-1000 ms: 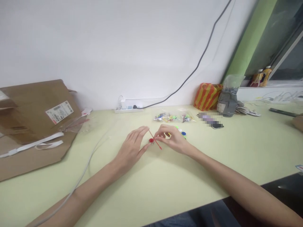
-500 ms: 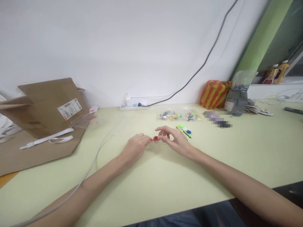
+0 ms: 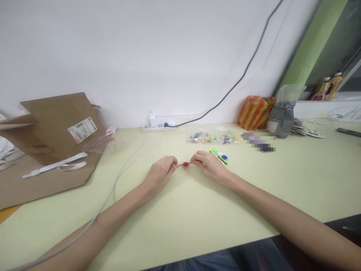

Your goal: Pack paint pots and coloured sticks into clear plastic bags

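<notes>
A small red round piece [image 3: 185,164] with a thin red strip through it lies on the pale green table [image 3: 180,222], between my two hands. My left hand [image 3: 159,174] pinches the strip's left end with curled fingers. My right hand [image 3: 208,166] pinches its right end, fingers closed too. Just right of my right hand lie green, white and blue round pieces [image 3: 220,154] with thin sticks.
Small clear bags of colourful parts [image 3: 212,138] lie further back. A white power strip [image 3: 158,126] sits against the wall. A brown paper bag [image 3: 50,143] with white handles is at the left, a grey cable [image 3: 109,195] beside my left arm. Striped bag [image 3: 254,111], grey pouch [image 3: 281,117] at right.
A second ago my right hand held the red strip slanted over the round piece, my left hand open beside it. Now both hands pinch the strip's ends, stretched level.
</notes>
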Demonstrator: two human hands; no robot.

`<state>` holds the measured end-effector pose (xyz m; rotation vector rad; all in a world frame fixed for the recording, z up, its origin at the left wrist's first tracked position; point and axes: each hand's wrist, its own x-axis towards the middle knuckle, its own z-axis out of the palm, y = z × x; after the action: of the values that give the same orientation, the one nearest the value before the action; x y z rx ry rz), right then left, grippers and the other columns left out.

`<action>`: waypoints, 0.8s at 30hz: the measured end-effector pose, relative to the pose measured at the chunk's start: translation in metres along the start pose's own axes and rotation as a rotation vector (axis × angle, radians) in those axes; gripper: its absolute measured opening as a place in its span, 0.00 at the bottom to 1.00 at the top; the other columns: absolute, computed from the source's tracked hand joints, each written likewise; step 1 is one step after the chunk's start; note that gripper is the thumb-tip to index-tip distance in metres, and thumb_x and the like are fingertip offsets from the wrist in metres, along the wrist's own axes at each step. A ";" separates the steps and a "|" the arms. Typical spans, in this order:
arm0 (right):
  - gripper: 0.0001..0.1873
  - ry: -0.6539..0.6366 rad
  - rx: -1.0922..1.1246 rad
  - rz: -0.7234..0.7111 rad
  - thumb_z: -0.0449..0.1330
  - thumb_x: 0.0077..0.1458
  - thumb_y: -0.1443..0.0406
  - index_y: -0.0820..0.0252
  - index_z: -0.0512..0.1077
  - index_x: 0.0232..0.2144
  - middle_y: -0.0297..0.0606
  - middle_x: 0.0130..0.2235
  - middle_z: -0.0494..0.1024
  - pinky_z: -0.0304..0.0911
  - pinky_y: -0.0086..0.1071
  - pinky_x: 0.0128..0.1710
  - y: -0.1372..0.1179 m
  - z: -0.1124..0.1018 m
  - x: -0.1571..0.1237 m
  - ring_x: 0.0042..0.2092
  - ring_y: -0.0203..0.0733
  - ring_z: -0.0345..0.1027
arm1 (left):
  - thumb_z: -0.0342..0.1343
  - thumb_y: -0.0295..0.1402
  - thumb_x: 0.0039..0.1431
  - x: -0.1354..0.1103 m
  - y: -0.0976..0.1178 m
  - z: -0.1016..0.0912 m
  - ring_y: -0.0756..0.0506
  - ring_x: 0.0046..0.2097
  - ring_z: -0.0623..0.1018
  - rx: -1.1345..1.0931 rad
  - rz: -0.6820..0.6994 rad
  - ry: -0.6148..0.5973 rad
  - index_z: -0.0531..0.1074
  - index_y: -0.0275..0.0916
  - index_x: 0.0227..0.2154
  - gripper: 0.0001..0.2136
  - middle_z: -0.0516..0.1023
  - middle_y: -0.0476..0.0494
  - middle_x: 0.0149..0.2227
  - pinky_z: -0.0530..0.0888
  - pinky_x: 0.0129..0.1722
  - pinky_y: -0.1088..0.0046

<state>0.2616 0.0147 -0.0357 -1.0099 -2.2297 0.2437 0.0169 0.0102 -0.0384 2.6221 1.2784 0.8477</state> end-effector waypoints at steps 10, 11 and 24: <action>0.06 0.047 0.349 0.260 0.58 0.62 0.67 0.60 0.76 0.35 0.35 0.32 0.81 0.62 0.29 0.34 -0.013 0.000 0.003 0.34 0.37 0.72 | 0.44 0.33 0.71 0.004 -0.002 0.001 0.44 0.39 0.75 0.101 0.087 -0.005 0.73 0.40 0.41 0.11 0.77 0.45 0.37 0.70 0.40 0.65; 0.06 0.053 0.314 0.230 0.58 0.62 0.67 0.60 0.76 0.36 0.35 0.33 0.81 0.62 0.29 0.35 -0.012 0.002 0.003 0.35 0.37 0.72 | 0.44 0.32 0.71 0.003 -0.003 0.001 0.44 0.38 0.75 0.101 0.089 -0.003 0.74 0.40 0.41 0.12 0.77 0.45 0.36 0.70 0.40 0.65; 0.13 0.046 -0.226 -0.067 0.52 0.69 0.66 0.56 0.77 0.43 0.40 0.36 0.75 0.59 0.33 0.39 0.012 0.009 0.001 0.41 0.41 0.68 | 0.44 0.34 0.72 0.004 0.000 -0.002 0.44 0.38 0.74 0.103 0.093 0.057 0.76 0.41 0.43 0.14 0.78 0.44 0.34 0.70 0.40 0.65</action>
<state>0.2629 0.0246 -0.0470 -1.0444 -2.2807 -0.0625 0.0178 0.0130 -0.0350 2.7764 1.2538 0.9006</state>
